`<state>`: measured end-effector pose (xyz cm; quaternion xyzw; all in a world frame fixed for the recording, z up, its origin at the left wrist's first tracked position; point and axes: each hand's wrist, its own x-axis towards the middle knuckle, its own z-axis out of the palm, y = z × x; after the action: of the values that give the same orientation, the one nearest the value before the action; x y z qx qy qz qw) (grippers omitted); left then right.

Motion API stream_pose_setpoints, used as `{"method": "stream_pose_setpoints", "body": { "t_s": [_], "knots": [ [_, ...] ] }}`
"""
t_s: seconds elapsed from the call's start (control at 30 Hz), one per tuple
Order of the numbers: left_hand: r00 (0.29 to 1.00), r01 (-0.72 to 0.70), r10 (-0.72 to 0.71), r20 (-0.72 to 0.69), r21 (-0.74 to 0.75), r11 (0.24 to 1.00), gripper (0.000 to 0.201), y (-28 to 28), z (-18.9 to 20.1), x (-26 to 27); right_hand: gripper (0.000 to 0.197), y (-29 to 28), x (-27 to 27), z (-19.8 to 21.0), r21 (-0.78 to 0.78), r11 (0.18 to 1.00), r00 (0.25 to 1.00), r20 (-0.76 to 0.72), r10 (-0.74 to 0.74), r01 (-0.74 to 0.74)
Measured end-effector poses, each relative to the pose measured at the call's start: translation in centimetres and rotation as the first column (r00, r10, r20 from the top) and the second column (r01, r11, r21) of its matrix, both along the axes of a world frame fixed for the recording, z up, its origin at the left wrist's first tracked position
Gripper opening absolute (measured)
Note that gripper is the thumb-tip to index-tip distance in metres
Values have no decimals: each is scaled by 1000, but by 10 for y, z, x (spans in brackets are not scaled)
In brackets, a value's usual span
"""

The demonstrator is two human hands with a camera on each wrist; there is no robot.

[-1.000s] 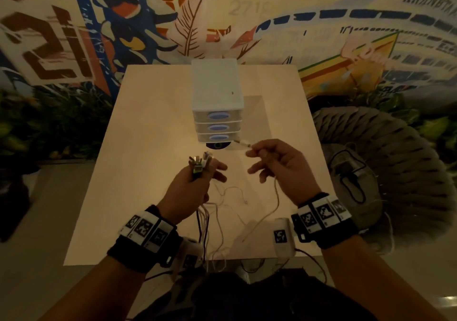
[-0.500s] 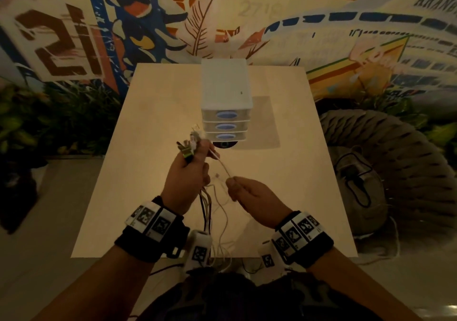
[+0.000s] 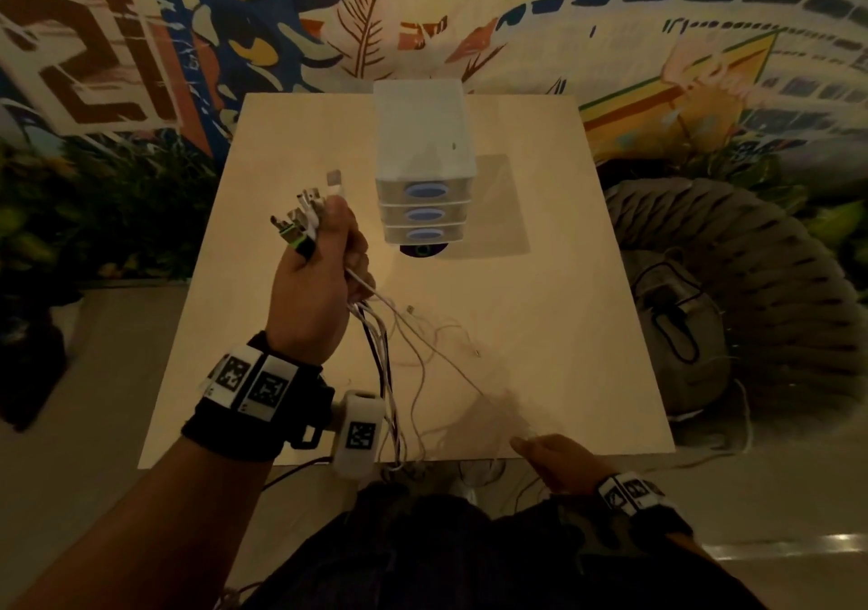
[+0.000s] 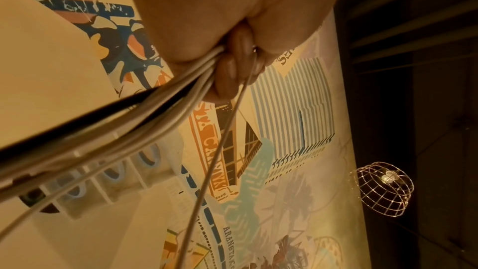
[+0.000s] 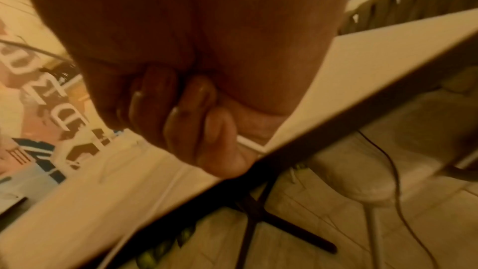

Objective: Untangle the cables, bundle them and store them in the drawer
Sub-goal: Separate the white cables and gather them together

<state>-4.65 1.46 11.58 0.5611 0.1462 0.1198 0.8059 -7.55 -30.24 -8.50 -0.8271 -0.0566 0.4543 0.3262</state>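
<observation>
My left hand (image 3: 324, 271) is raised over the table and grips a bunch of cables (image 3: 385, 365) just below their plugs (image 3: 305, 215), which fan out above the fist. White and black cords (image 4: 145, 109) hang from it past the table's near edge. One thin white cable (image 3: 451, 365) runs taut from that fist down to my right hand (image 3: 554, 461), which pinches it at the near edge; its curled fingers (image 5: 196, 114) close round the white cord (image 5: 249, 144). A small white drawer unit (image 3: 425, 172) with three blue-handled drawers, all closed, stands mid-table.
The pale wooden table (image 3: 540, 309) carries a dark round object (image 3: 422, 250) under the drawer unit's front. A woven chair (image 3: 751, 290) with a bag (image 3: 676, 327) on it stands to the right. A painted mural wall is behind. Table legs and cords lie below the edge.
My right hand has slid down the thin white cable from near the left fist to the table's near edge, drawing it taut. My left hand rose and shifted left with the bunch.
</observation>
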Motion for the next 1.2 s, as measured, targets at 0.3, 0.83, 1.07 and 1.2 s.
{"method": "stream_pose_setpoints", "body": {
  "t_s": [0.3, 0.83, 1.07, 1.2],
  "knots": [
    [997, -68, 64, 45, 85, 994, 38, 0, 3, -5, 56, -3, -18, 3, -26, 999, 999, -24, 22, -23],
    [862, 464, -440, -250, 738, 489, 24, -56, -12, -20, 28, 80, 52, 189, 198, 952, 928, 337, 157, -233],
    [950, 311, -188, -248, 775, 550, 19, -22, -15, -9, 48, 28, 54, 143, 184, 975, 930, 365, 46, -120],
    [961, 276, -150, -232, 788, 550, 15, -13, -13, -10, 47, -12, 32, 85, 87, 994, 978, 205, 46, -65]
  ]
}}
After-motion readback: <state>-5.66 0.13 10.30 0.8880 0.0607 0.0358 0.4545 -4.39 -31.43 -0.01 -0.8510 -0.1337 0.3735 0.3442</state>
